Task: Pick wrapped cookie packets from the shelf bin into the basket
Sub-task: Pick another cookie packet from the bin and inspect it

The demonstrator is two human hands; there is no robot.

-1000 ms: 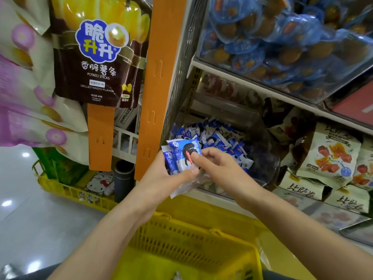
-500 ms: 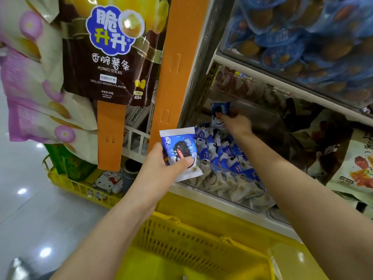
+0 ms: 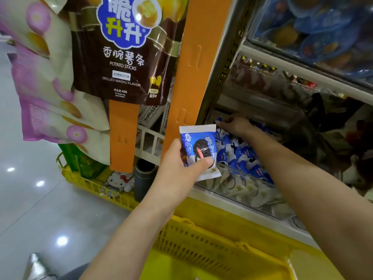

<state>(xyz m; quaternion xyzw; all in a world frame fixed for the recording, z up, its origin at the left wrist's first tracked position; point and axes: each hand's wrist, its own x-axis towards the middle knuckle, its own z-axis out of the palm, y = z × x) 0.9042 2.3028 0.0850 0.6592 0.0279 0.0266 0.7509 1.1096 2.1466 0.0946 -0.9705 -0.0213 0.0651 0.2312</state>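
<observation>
— What were your fingers doing?

— My left hand (image 3: 177, 164) pinched one cookie packet (image 3: 198, 146). My thumb (image 3: 203, 163) lay flat across its lower front, and the other fingers were hidden behind it.

— What was the packet like?

— It was glossy film, a flat rectangle with a white crimped seam at each end. The middle was blue, with a dark, round, embossed cookie printed on it.

— Which way did it point?

— Its long axis stood nearly upright. One seam was at twelve o'clock and the other leaned toward five, with the printed face toward me. It hung in the air just at nine o'clock of the bin (image 3: 238, 172), above the far rim of the basket (image 3: 201, 249).

— And the other hand?

— My right hand (image 3: 234, 126) lay knuckles-up at the far end of the heap of packets (image 3: 244, 158), with the fingers bent down among the wrappers. I couldn't tell whether they gripped one.

— The bin itself?

— It was clear hard plastic with a smooth front wall. The blue-and-white packets inside were crinkled and jumbled every way.

— And around that?

— The basket was yellow plastic with slotted lattice walls, at six o'clock under both forearms. At twelve o'clock of my left hand rose a flat orange strip (image 3: 187, 67) with punched slots. At ten o'clock hung a shiny brown potato-stick bag (image 3: 125, 57).
</observation>
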